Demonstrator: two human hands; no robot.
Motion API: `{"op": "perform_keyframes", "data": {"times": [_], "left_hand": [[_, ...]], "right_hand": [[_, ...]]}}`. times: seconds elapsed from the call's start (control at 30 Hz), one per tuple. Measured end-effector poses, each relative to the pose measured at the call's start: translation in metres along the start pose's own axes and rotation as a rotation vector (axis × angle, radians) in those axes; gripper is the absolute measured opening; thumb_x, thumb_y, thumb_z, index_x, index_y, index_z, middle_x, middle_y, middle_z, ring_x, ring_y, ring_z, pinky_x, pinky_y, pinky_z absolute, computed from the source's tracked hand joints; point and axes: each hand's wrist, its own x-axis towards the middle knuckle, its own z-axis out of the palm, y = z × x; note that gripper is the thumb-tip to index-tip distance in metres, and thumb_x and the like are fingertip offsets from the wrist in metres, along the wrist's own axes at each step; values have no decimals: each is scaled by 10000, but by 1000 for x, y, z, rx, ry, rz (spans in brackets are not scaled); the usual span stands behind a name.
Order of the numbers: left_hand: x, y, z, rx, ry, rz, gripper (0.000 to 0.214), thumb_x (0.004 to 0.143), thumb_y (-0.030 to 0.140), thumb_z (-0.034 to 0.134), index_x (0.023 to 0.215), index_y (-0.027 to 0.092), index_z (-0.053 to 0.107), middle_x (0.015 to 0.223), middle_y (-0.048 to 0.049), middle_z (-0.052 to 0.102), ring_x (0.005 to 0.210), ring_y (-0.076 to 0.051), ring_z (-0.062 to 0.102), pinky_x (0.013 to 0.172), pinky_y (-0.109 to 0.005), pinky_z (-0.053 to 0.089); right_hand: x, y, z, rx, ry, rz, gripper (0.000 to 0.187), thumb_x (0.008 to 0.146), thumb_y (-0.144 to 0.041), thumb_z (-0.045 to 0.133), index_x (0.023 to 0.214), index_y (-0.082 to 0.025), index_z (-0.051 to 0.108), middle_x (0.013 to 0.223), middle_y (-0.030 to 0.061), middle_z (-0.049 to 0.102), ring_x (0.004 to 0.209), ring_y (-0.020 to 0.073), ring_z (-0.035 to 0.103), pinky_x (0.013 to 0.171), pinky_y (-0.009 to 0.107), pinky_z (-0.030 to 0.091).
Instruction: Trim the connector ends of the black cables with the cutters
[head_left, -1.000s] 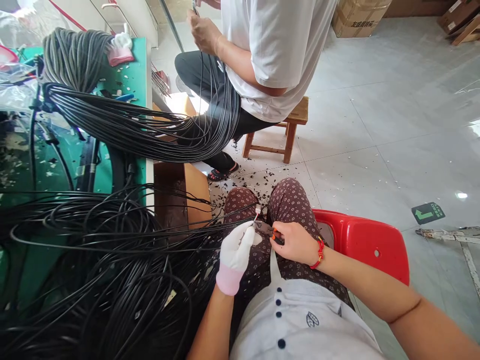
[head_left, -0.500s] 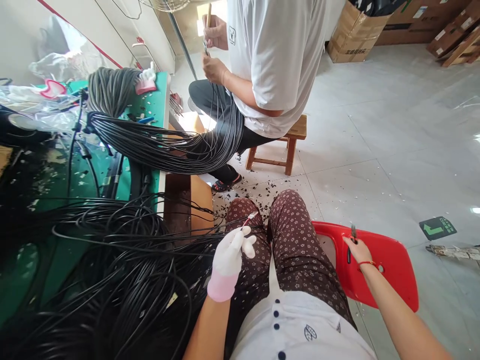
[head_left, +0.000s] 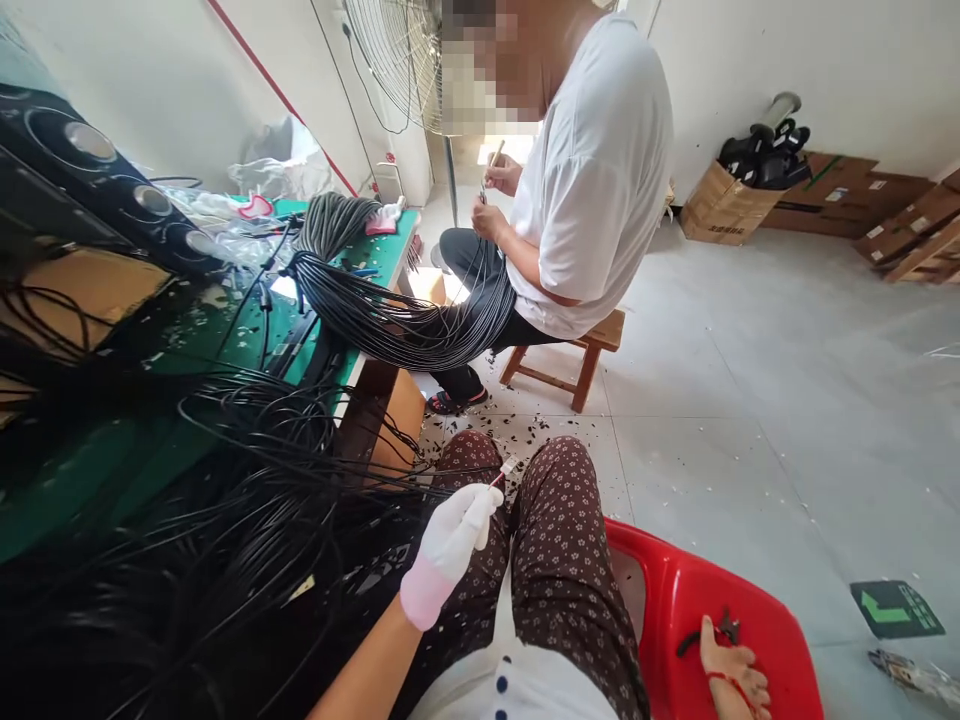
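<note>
My left hand point(head_left: 452, 540), in a white glove with a pink cuff, is closed round a thin black cable near its end. A red wire and a small white connector point(head_left: 508, 466) stick out past the fingertips, above my knees. My bare right hand point(head_left: 729, 662) is open over the red plastic stool point(head_left: 780, 640), its fingers spread. Small cutting pliers point(head_left: 727, 628) with dark handles lie on the stool beside that hand, partly hidden by the thumb. To my left, a large heap of black cables point(head_left: 247, 540) spreads over the green table.
A co-worker point(head_left: 600, 200) in a white shirt sits ahead on a wooden stool point(head_left: 585, 365), holding a tool and a black cable bundle point(head_left: 420, 325). The green table point(head_left: 45, 510) stands left, with an open cardboard box point(head_left: 397, 430) below its edge. Scraps litter the floor.
My right hand has lowered onto the red stool and opened, and the pliers it held now lie there. The left hand still holds the cable. My view has tilted up.
</note>
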Motion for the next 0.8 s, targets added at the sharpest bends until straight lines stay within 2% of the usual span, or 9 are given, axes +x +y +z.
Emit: {"op": "perform_keyframes", "data": {"times": [0.1, 0.13, 0.2, 0.27, 0.33, 0.43, 0.53, 0.63, 0.8], "left_hand": [[-1, 4, 2, 58, -37, 38, 282, 891, 387, 426, 842, 169, 598, 560, 47, 402, 535, -109, 358, 528, -230, 311], [-1, 6, 3, 84, -62, 53, 284, 893, 380, 423, 793, 171, 587, 575, 43, 394, 544, -111, 353, 527, -233, 301], [-1, 11, 6, 152, -123, 89, 327, 894, 370, 417, 655, 175, 527, 586, 37, 365, 558, -115, 338, 527, -239, 282], [-2, 16, 11, 223, -173, 141, 384, 889, 360, 418, 551, 180, 449, 574, 34, 335, 557, -119, 321, 526, -247, 266], [-3, 21, 16, 281, -194, 210, 403, 878, 342, 433, 507, 184, 426, 550, 32, 338, 545, -123, 316, 528, -252, 259], [-9, 24, 19, 272, -186, 264, 365, 865, 312, 449, 526, 189, 504, 542, 19, 430, 537, -129, 361, 537, -250, 282], [-14, 25, 13, 183, -101, 273, 308, 849, 314, 474, 596, 201, 608, 588, -6, 546, 562, -150, 449, 577, -251, 349], [-14, 25, -3, 183, 37, 318, 194, 771, 325, 587, 622, 226, 661, 569, -11, 583, 595, -178, 498, 642, -265, 388], [-6, 20, -36, 724, -101, 456, 156, 744, 324, 629, 609, 249, 649, 485, 22, 550, 549, -170, 473, 903, -375, 319]], "right_hand": [[0, -41, -2, 35, 115, -62, 662, 603, -750, 346, 1049, -283, 493, 1125, 249, 503, 1027, 505, 517, 724, 766, 273], [-2, -60, -3, 59, 83, -133, 700, 624, -734, 349, 1086, -228, 492, 1145, 272, 492, 1069, 496, 495, 776, 748, 294], [-13, -107, -9, 123, -39, -345, 674, 684, -669, 391, 1130, -176, 500, 1174, 228, 517, 1120, 390, 504, 895, 586, 399], [-36, -161, -21, 192, -164, -626, 575, 748, -603, 429, 1180, -229, 495, 1257, 111, 505, 1171, 265, 484, 986, 419, 404], [-67, -214, -36, 303, -395, -1128, 553, 844, -510, 405, 1295, -192, 422, 1344, 126, 433, 1265, 268, 370, 1059, 456, 298], [-112, -276, -54, 270, -736, -1534, 537, 870, -493, 435, 1332, -221, 404, 1231, 98, 545, 1197, 259, 431, 1071, 477, 234], [-133, -299, -55, 175, -1018, -1548, 348, 915, -374, 401, 1198, -232, 547, 1019, 54, 655, 975, 201, 566, 946, 381, 379], [-129, -292, -48, 187, -1072, -1342, 302, 924, -322, 381, 1017, -202, 642, 929, 49, 674, 826, 170, 591, 764, 293, 441], [-111, -267, -44, 228, -1122, -1061, 289, 891, -379, 446, 953, -182, 649, 690, 8, 604, 606, 130, 519, 594, 251, 404]]}}
